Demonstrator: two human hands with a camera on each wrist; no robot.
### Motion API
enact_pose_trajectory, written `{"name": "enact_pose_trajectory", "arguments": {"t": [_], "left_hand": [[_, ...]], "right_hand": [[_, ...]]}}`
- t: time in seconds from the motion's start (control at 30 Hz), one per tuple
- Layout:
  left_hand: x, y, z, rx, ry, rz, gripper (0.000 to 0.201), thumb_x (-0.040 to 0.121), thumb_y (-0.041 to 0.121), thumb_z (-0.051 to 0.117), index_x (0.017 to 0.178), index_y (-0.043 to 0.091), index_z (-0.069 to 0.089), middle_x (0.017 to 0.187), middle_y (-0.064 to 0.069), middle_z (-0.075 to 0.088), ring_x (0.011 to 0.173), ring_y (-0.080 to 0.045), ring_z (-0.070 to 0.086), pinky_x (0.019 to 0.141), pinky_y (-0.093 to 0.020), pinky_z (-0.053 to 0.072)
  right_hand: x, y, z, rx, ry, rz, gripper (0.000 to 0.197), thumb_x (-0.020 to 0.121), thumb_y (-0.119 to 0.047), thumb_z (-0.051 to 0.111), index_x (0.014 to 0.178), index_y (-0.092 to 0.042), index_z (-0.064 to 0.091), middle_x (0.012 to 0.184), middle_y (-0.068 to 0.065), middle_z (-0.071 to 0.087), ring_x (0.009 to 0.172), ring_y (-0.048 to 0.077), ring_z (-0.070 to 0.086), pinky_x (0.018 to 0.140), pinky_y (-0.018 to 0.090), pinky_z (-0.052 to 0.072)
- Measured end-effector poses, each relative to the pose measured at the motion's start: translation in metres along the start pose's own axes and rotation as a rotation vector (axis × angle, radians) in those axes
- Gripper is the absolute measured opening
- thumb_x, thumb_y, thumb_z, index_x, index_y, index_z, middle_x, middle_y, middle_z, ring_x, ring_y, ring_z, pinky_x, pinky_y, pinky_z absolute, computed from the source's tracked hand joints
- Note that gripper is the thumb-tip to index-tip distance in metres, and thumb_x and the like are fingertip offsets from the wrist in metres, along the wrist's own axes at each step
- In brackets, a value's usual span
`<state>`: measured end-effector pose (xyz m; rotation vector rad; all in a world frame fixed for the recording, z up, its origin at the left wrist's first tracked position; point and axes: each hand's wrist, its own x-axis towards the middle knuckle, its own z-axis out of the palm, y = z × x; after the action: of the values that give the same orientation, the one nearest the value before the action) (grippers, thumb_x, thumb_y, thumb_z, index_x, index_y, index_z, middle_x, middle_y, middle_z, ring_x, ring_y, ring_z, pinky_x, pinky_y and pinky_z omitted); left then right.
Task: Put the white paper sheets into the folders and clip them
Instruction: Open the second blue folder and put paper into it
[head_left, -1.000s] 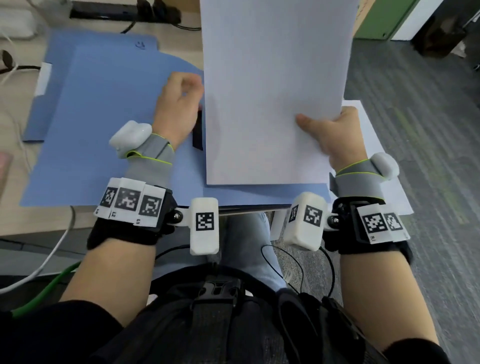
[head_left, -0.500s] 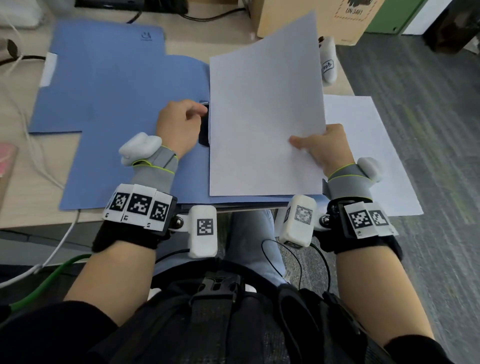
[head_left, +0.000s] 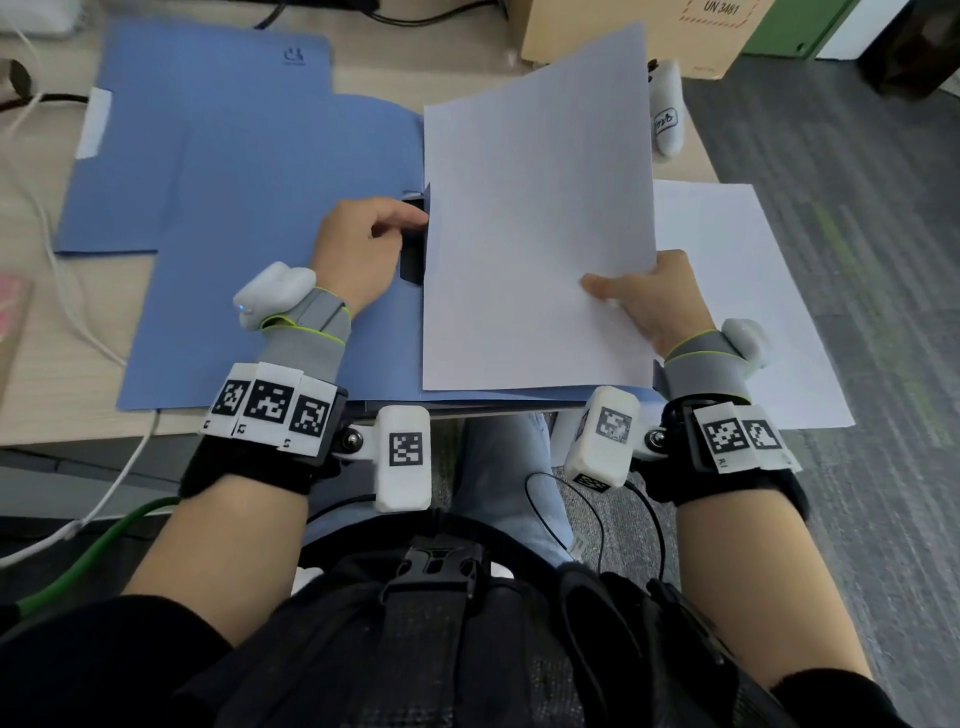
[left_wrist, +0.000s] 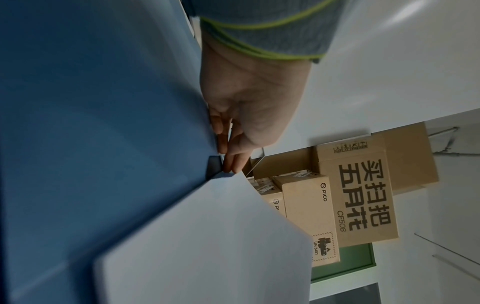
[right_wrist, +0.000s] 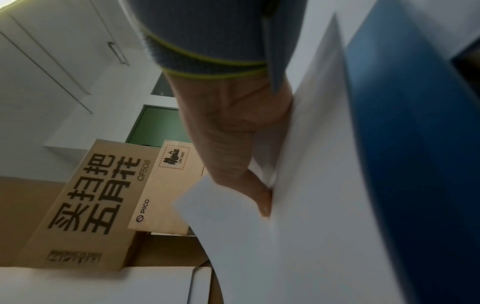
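An open blue folder (head_left: 270, 249) lies flat on the desk with a black clip (head_left: 413, 260) at its middle fold. My left hand (head_left: 410, 215) has its fingers curled at the top of that clip; in the left wrist view its fingertips (left_wrist: 231, 164) sit on the clip (left_wrist: 214, 166). My right hand (head_left: 623, 291) pinches the white paper sheet (head_left: 535, 234) at its right edge, thumb on top. The sheet is tilted over the folder's right half, its left edge against the clip. In the right wrist view the thumb (right_wrist: 262, 201) presses the paper (right_wrist: 311, 205).
A second blue folder (head_left: 171, 130) lies behind at the left. More white sheets (head_left: 727, 291) rest at the right, overhanging the desk edge. A white device (head_left: 665, 124) and a cardboard box (head_left: 649, 26) stand at the back right. Cables (head_left: 67, 291) run along the left.
The sheet has come down from nearly upright to a low tilt over the folder's right half. My left hand has stayed at the clip.
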<state>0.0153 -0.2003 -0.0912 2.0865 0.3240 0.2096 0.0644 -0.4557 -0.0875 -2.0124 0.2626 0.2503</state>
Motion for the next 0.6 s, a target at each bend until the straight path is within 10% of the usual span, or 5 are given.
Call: {"name": "enact_pose_trajectory", "arguments": {"t": [0.23,0.37,0.6], "left_hand": [[0.001,-0.007,0.002,0.108,-0.070,0.016,0.043,0.088,-0.006,0.039,0.112,0.012,0.070,0.093,-0.005,0.063,0.072,-0.013,0.050,0.063,-0.003,0.036],[0.004,-0.011,0.005,0.219,-0.117,0.059,0.044,0.088,-0.006,0.039,0.109,0.014,0.071,0.119,-0.008,0.063,0.113,-0.028,0.054,0.101,-0.034,0.042],[0.003,-0.006,0.002,0.323,-0.177,0.067,0.047,0.088,-0.004,0.036,0.110,0.018,0.071,0.123,-0.004,0.062,0.119,-0.032,0.049,0.105,-0.045,0.038]], "right_hand": [[-0.003,0.000,0.003,-0.126,-0.003,-0.071,0.015,0.070,-0.012,0.078,0.070,-0.007,0.065,0.073,0.010,0.064,0.065,0.021,0.058,0.068,0.030,0.052],[-0.004,-0.004,0.005,-0.247,0.037,-0.100,0.020,0.069,-0.019,0.081,0.072,-0.012,0.062,0.073,0.004,0.061,0.065,0.020,0.057,0.054,0.021,0.045],[-0.010,-0.011,0.015,-0.503,0.189,-0.096,0.070,0.064,-0.033,0.082,0.122,-0.009,0.049,0.119,0.009,0.060,0.108,0.030,0.058,0.082,0.037,0.049]]}}
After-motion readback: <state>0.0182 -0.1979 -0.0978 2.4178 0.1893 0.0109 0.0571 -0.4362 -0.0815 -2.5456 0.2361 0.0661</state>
